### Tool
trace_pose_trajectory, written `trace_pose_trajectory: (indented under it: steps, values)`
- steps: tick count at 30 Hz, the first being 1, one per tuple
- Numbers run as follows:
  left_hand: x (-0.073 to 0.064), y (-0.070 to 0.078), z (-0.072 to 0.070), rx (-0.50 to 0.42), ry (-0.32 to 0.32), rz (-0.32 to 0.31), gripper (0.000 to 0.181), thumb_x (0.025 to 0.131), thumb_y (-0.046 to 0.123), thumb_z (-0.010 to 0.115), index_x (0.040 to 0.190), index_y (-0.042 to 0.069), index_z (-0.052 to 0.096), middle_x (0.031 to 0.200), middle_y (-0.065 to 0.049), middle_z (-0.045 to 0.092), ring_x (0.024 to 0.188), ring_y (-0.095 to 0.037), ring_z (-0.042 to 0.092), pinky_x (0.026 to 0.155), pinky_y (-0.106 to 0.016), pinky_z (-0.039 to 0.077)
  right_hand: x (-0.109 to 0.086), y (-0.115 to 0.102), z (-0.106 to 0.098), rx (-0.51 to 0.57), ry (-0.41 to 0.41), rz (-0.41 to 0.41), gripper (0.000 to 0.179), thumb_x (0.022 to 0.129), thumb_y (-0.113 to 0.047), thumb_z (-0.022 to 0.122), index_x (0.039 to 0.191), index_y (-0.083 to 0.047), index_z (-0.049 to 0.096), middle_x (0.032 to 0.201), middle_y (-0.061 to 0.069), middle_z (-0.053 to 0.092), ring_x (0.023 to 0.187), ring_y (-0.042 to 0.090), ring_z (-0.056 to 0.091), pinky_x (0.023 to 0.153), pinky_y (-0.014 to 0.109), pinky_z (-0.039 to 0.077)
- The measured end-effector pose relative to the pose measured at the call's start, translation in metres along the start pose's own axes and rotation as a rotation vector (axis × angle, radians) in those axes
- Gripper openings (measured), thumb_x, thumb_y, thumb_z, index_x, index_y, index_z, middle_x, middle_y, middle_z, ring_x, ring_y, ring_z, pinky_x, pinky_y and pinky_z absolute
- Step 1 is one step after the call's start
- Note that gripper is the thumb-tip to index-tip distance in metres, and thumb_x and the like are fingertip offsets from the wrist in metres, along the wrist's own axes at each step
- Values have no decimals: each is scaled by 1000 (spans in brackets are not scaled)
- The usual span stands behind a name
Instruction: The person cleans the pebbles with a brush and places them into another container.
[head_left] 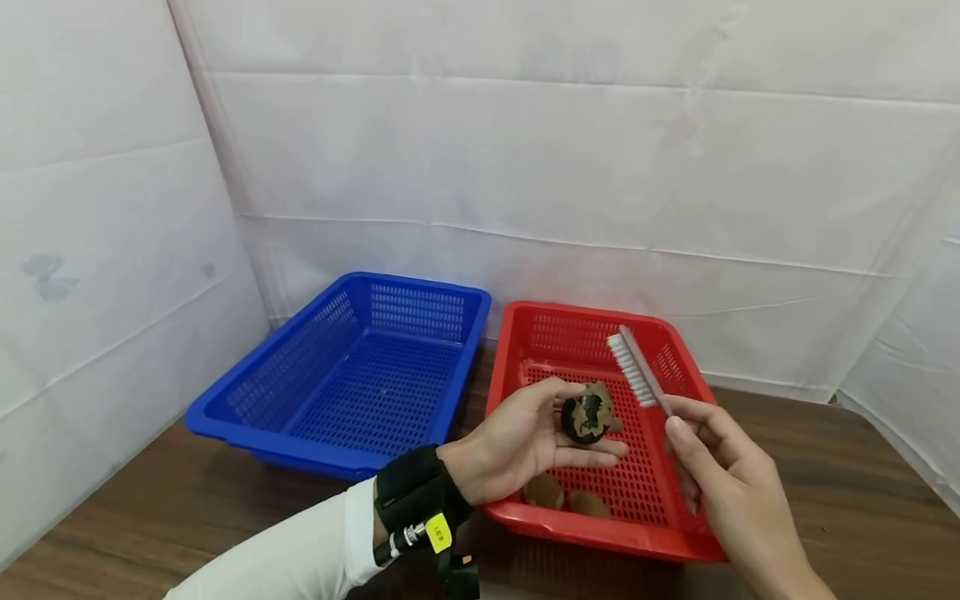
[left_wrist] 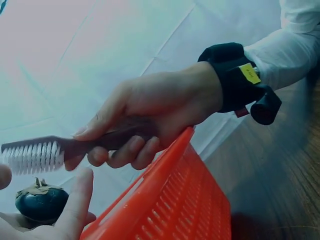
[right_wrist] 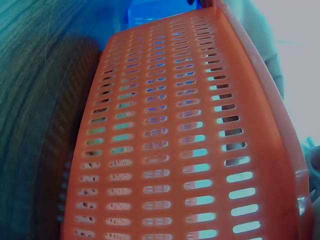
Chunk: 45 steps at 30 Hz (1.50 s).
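Observation:
In the head view my left hand (head_left: 525,433) holds a round, dark produce piece (head_left: 587,414) between thumb and fingers, above the red basket (head_left: 517,350). In the left wrist view this piece (left_wrist: 42,202) looks glossy and black, with a ragged tan top and short stubs; its exact kind I cannot tell. My right hand (head_left: 738,483) grips a small brush (head_left: 637,371) by its handle, to the right of the piece. The white bristles (left_wrist: 32,157) face down over it in the left wrist view. Brown round pieces (head_left: 543,492) lie at the near end inside the basket.
A blue basket (head_left: 375,408) stands left of the red one on the brown wood table (head_left: 825,467). White sheeting (head_left: 525,150) hangs behind and at both sides. The red basket's slotted wall (right_wrist: 165,140) fills most of the right wrist view.

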<state>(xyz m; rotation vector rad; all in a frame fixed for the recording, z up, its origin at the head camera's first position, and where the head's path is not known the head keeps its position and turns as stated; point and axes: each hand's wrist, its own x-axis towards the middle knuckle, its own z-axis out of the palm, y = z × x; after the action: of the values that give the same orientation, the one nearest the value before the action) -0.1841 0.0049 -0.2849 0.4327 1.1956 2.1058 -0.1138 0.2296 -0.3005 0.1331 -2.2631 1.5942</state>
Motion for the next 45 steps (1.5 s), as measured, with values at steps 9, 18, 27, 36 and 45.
trace_pose_trajectory:
  steps: [9, 18, 27, 36, 45]
  values:
    - [-1, 0, 14, -91, -17, -20, 51, 115, 26, 39, 157, -2, 39, 137, -30, 61, 134, -49, 56, 109, -52, 49, -9, 3, -14, 207, -17, -34, 20, 108, -4, 61, 128, -5, 57, 84, 10, 62, 55, 23, 51, 44, 33, 45]
    - [-3, 5, 22, -87, -12, 55, 46, 117, 27, 41, 153, 0, 49, 137, -27, 63, 134, -49, 56, 105, -49, 53, -15, -11, -25, 173, -128, 42, 20, 110, -11, 60, 127, -2, 57, 79, 14, 61, 51, 23, 49, 39, 40, 42]
    - [-17, 18, 19, -68, 61, 220, 44, 113, 21, 55, 151, -2, 53, 141, -24, 62, 118, -32, 71, 101, -40, 57, -15, -19, -21, 374, -141, 59, 15, 113, -11, 51, 120, 1, 56, 73, 11, 53, 50, 27, 39, 36, 40, 34]
    - [-22, 19, 20, 60, 71, 263, 37, 112, 19, 58, 143, -2, 60, 134, -22, 66, 103, -22, 77, 99, -40, 58, -22, -27, -24, 372, -113, 75, 12, 110, -4, 56, 122, 0, 58, 68, 8, 51, 50, 27, 36, 36, 40, 30]
    - [-24, 15, 21, 95, 3, 163, 48, 114, 35, 53, 143, -2, 62, 131, -24, 69, 112, -31, 74, 99, -42, 58, -25, -26, -24, 253, -275, -11, 13, 109, 2, 53, 123, 1, 54, 71, 9, 55, 49, 26, 45, 35, 41, 31]
